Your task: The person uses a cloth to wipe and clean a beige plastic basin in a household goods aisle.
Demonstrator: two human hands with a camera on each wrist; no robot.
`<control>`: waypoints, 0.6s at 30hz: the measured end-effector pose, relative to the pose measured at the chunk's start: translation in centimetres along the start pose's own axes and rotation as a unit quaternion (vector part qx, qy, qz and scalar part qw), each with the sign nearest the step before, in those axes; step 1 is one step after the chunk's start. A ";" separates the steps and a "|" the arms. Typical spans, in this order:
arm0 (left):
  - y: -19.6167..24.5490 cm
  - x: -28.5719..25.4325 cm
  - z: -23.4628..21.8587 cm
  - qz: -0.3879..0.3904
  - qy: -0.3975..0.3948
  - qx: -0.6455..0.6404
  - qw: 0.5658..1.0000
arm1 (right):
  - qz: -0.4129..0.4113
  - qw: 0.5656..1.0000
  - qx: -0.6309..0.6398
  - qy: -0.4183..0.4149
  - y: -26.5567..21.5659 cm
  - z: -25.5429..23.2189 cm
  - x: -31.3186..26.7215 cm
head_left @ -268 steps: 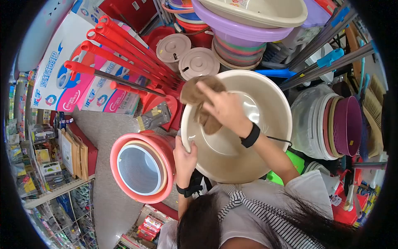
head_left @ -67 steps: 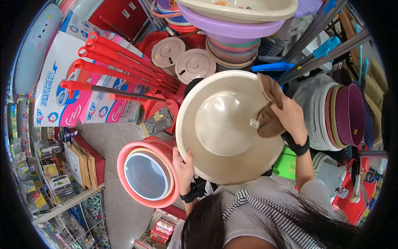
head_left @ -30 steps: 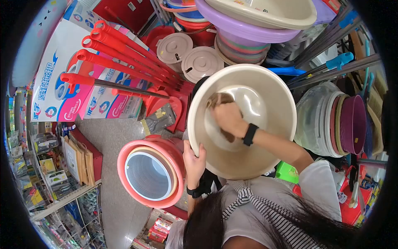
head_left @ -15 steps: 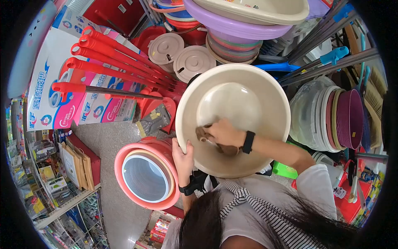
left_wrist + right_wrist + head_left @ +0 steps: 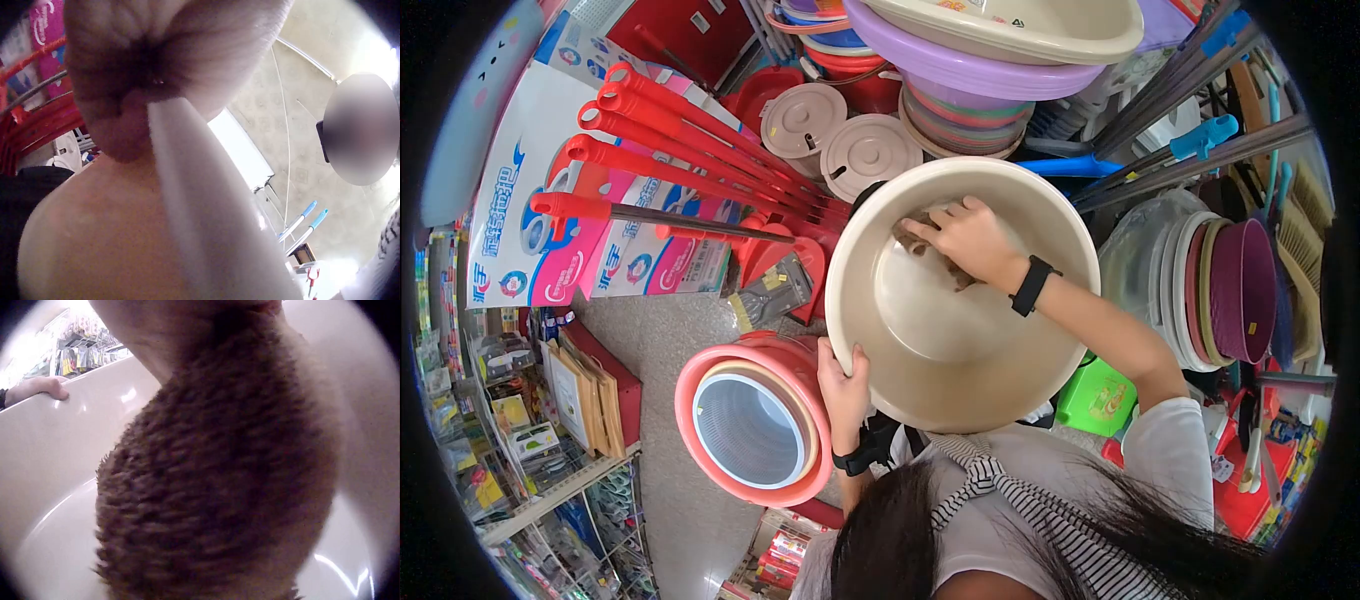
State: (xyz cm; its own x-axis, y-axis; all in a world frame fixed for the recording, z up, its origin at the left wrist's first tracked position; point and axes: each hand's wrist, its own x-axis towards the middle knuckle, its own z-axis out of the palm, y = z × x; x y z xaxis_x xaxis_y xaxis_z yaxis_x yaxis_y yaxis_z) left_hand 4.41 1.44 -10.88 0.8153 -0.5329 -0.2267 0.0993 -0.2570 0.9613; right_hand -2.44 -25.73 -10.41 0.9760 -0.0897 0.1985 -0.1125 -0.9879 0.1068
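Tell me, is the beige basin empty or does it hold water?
No water shows: the beige basin is tilted, its inside bare except the right hand pressing a brown cloth.

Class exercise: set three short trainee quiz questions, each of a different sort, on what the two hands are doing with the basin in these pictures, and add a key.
1. True or false: the left hand grips the rim of the beige basin.
2. What does the right hand press against the basin's inner wall?
A. a sponge
B. a brown cloth
C. a brush
3. Which colour are the mop handles beside the basin?

Key: 1 true; 2 B; 3 red.
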 end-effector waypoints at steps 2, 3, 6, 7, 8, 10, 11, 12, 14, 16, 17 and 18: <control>0.5 -0.2 0.1 -0.004 0.000 -0.008 1.000 | -0.022 0.997 -0.074 -0.001 0.2 -0.7 0.3; 0.9 -0.3 0.3 -0.016 -0.006 -0.025 1.000 | -0.023 0.997 -0.073 -0.001 0.2 -0.6 0.2; 0.9 -0.4 0.7 -0.017 -0.014 -0.038 0.999 | -0.051 0.992 -0.114 -0.014 0.4 -0.1 -0.4; 0.9 -0.6 0.8 -0.004 -0.017 -0.038 0.999 | -0.032 0.989 -0.133 -0.049 0.6 -0.2 -0.8; 0.9 -0.8 0.9 -0.013 -0.023 -0.040 0.999 | -0.012 0.985 -0.153 -0.083 0.7 -0.3 -1.2; 0.5 -0.9 0.6 -0.020 -0.031 -0.031 0.999 | -0.001 0.977 -0.168 -0.128 1.0 -0.5 -2.4; 0.3 -1.0 0.6 -0.026 -0.037 -0.025 0.999 | 0.009 0.968 -0.184 -0.172 1.2 -0.6 -3.0; 0.4 -1.0 0.6 -0.026 -0.038 -0.025 0.999 | -0.004 0.963 -0.188 -0.193 1.4 -0.9 -3.5; 0.7 -1.0 0.6 -0.017 -0.050 -0.012 0.998 | -0.014 0.954 -0.184 -0.238 1.2 -2.2 -4.8; 1.0 -1.0 0.7 -0.014 -0.051 -0.016 0.998 | -0.027 0.946 -0.154 -0.284 0.9 -2.0 -6.8; 1.0 -1.0 0.8 -0.009 -0.053 -0.017 0.998 | -0.026 0.946 -0.154 -0.284 0.5 -1.4 -7.7; 1.0 -1.0 0.7 -0.010 -0.054 -0.017 0.998 | -0.019 0.938 -0.126 -0.323 0.0 -1.2 -8.4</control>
State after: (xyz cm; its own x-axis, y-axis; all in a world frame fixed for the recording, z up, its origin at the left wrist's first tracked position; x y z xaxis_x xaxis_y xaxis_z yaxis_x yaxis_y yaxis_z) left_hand 3.27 1.15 -9.80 0.7468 -0.6124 -0.2594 0.1356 -0.2417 0.9608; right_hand -10.89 -24.81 -10.89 0.8803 -0.1932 -0.4333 -0.0367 -0.9383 0.3439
